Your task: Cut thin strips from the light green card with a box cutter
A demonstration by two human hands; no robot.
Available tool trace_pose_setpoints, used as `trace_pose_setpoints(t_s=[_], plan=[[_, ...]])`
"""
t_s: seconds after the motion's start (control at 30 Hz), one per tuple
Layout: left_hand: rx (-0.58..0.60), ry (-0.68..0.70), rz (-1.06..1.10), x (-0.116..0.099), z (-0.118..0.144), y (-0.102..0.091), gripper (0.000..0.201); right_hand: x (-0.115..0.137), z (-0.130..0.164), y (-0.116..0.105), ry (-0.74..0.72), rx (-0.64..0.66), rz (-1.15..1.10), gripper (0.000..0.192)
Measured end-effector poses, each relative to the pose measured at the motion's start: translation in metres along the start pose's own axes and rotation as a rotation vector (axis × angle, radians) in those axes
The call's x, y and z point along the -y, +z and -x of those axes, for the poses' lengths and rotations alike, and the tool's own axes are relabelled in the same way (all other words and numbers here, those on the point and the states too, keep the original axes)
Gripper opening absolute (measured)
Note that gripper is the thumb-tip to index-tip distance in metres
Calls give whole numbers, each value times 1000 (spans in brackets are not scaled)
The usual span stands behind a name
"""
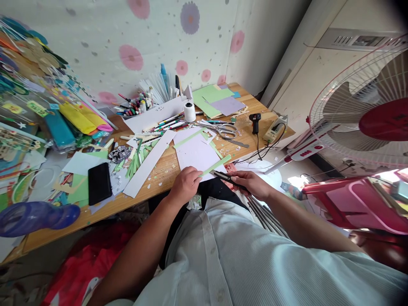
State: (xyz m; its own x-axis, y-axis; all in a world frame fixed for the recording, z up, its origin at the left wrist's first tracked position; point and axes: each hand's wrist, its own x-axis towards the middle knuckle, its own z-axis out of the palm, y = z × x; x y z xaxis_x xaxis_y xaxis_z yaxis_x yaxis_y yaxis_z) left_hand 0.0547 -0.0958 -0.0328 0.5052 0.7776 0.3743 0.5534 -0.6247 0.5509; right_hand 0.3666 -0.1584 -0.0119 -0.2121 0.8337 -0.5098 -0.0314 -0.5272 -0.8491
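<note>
My left hand (186,183) pinches the near end of a light green paper strip (217,165) at the front edge of the wooden table (159,178). The strip slants up to the right over a white sheet (194,155). My right hand (251,183) grips dark scissors (223,176), their blades pointing left at the strip's near end, just under it. Both hands hover above my lap and white shirt.
A black phone (99,183) lies left on paper scraps. Green strips (135,163), a long white strip (149,163), silver scissors (227,131), a tape roll (189,111), a pen box (149,112), a glue gun (255,122). A fan (366,114) stands right.
</note>
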Motion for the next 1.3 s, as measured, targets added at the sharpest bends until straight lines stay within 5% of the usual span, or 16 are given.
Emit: trace_pose_setpoints(t_s=[1.3], plan=[[-18, 27, -124, 1, 25, -9, 30, 2, 1, 21, 3, 76, 57, 72]])
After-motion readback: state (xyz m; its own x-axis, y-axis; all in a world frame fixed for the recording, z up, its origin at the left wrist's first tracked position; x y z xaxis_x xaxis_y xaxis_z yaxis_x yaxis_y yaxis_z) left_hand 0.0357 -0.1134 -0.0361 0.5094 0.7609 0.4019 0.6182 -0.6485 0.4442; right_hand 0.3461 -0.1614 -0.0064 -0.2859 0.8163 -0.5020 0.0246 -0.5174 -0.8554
